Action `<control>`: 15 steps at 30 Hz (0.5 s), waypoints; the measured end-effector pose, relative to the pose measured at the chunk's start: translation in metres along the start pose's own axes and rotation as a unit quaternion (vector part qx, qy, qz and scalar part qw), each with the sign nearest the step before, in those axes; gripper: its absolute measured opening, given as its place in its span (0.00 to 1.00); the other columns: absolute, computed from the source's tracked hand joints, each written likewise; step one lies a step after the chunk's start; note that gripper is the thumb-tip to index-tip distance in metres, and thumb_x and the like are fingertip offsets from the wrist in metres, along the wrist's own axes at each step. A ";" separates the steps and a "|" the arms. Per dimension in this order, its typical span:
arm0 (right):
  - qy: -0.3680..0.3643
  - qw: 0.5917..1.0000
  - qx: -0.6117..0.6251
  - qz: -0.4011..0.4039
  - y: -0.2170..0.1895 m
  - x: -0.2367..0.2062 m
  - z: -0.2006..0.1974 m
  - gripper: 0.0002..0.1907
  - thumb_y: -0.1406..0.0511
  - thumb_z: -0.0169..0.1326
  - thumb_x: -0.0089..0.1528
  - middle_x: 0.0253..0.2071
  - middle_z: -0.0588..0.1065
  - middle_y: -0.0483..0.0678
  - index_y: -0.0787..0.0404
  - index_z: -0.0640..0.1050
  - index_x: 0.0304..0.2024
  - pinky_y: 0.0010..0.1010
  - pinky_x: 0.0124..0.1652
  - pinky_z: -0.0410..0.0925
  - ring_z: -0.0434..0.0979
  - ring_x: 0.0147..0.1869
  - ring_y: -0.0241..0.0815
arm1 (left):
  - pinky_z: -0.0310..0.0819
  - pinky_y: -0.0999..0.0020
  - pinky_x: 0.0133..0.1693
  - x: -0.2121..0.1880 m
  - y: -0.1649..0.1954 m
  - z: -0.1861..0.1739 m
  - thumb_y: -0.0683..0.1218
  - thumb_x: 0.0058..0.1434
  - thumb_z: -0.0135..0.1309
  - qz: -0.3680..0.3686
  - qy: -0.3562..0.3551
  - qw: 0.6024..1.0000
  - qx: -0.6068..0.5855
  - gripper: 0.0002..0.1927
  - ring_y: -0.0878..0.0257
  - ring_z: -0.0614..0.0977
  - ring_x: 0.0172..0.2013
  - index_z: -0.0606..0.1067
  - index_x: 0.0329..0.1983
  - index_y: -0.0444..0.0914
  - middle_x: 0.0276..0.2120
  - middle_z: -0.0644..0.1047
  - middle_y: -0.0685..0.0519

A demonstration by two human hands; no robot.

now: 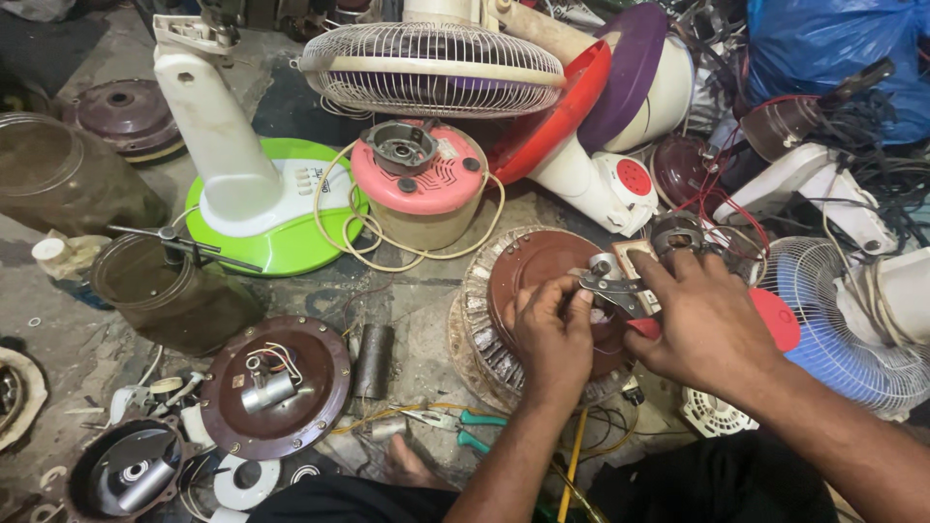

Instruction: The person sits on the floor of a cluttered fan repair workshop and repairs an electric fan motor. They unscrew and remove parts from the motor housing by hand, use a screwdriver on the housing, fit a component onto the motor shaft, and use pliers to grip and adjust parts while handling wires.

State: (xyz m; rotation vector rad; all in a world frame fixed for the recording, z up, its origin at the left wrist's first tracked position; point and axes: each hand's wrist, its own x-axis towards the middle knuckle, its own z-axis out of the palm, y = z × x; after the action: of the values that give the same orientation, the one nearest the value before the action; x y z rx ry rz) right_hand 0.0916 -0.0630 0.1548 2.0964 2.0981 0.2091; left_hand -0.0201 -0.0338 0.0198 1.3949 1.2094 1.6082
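We see the right hand (702, 324) clenched around the red handles of a pair of pliers (612, 292), whose metal jaws point left onto the middle of a brown ceiling-fan motor (528, 266) lying flat on the floor, right of centre. The left hand (552, 329) rests on the same motor, its fingers pinched at a small part just beside the plier tips; what they grip we cannot tell. Near the left forearm lie green-handled pliers (465, 424) on a yellow wire. To the left, a second brown motor cover (320, 387) with a small silver capacitor lies face up. Farther off stand a pink-topped motor housing (426, 189) ringed by a cream cord, a green fan base (291, 242) with a white column, and a white fan grille (431, 68).
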 end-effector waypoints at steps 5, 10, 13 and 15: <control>-0.024 0.952 0.261 0.159 0.019 0.004 0.010 0.34 0.53 0.62 0.56 0.54 0.78 0.52 0.52 0.75 0.64 0.44 0.53 0.73 0.81 0.52 0.55 | 0.63 0.55 0.55 0.001 0.002 0.000 0.46 0.60 0.62 -0.033 -0.001 0.999 0.012 0.05 0.53 0.77 0.46 0.82 0.38 0.42 0.37 0.82 0.52; 0.087 0.989 0.118 -0.023 0.035 -0.001 0.014 0.45 0.57 0.67 0.46 0.54 0.73 0.58 0.59 0.70 0.65 0.46 0.56 0.66 0.70 0.57 0.58 | 0.66 0.56 0.53 0.002 0.003 0.000 0.41 0.58 0.61 -0.034 0.004 0.999 -0.005 0.08 0.52 0.77 0.47 0.81 0.41 0.42 0.39 0.82 0.52; 0.044 0.996 0.074 -0.002 0.029 -0.004 0.016 0.49 0.54 0.69 0.47 0.52 0.72 0.57 0.56 0.69 0.70 0.44 0.55 0.66 0.69 0.55 0.58 | 0.69 0.56 0.50 0.001 0.004 0.000 0.41 0.58 0.62 -0.063 0.005 0.998 -0.010 0.07 0.53 0.77 0.45 0.81 0.39 0.41 0.38 0.80 0.51; 0.070 0.995 0.071 -0.024 0.024 -0.003 0.015 0.48 0.55 0.68 0.45 0.54 0.71 0.58 0.59 0.69 0.67 0.46 0.55 0.66 0.69 0.56 0.59 | 0.69 0.56 0.51 0.000 0.004 0.000 0.41 0.58 0.62 -0.047 0.013 0.999 0.000 0.06 0.52 0.78 0.45 0.82 0.39 0.41 0.37 0.80 0.51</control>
State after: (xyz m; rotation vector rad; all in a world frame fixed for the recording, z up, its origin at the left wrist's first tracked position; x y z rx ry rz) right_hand 0.1181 -0.0658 0.1456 2.1654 2.3032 0.2123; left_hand -0.0199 -0.0348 0.0239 1.3019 1.2699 1.5664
